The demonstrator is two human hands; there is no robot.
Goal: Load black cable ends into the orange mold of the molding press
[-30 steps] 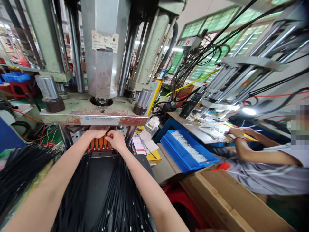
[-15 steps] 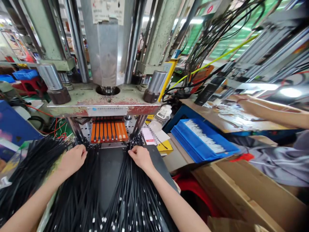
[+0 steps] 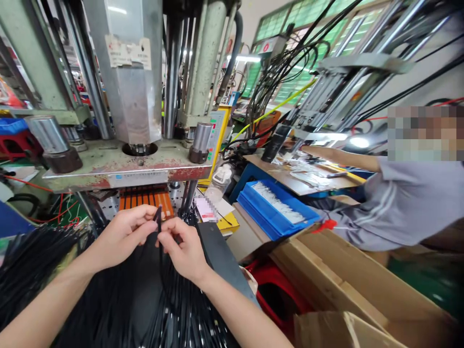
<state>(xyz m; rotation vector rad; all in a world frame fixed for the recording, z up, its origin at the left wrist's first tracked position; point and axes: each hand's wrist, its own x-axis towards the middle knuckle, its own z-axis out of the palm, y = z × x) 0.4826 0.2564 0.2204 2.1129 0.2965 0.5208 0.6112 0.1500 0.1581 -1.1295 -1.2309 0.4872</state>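
In front of the press, my left hand point(image 3: 119, 237) and my right hand point(image 3: 184, 249) meet with fingers closed. Between their fingertips a black flat cable point(image 3: 159, 220) stands upright, its tail hanging down below my right hand. The left fingertips pinch near its upper end, and the right fingers grip it slightly lower. Just behind my hands is an orange slotted block point(image 3: 130, 199) with black strips in its slots, partly hidden by my fingers. Bundles of black cables point(image 3: 192, 314) with small shiny ends lie under my right arm. More black cables point(image 3: 32, 275) spread at the left.
The press plate point(image 3: 177, 166) with its metal columns stands above the orange block. To the right are a clear plastic jug point(image 3: 219, 181), a blue bin point(image 3: 253, 217) of white parts and a cardboard box point(image 3: 326, 275). A co-worker's arm point(image 3: 344, 158) reaches over the neighbouring bench.
My hands have left the two separate cable bundles and come together, raised, with a black cable between them. The view has turned to the right, showing more of the co-worker.
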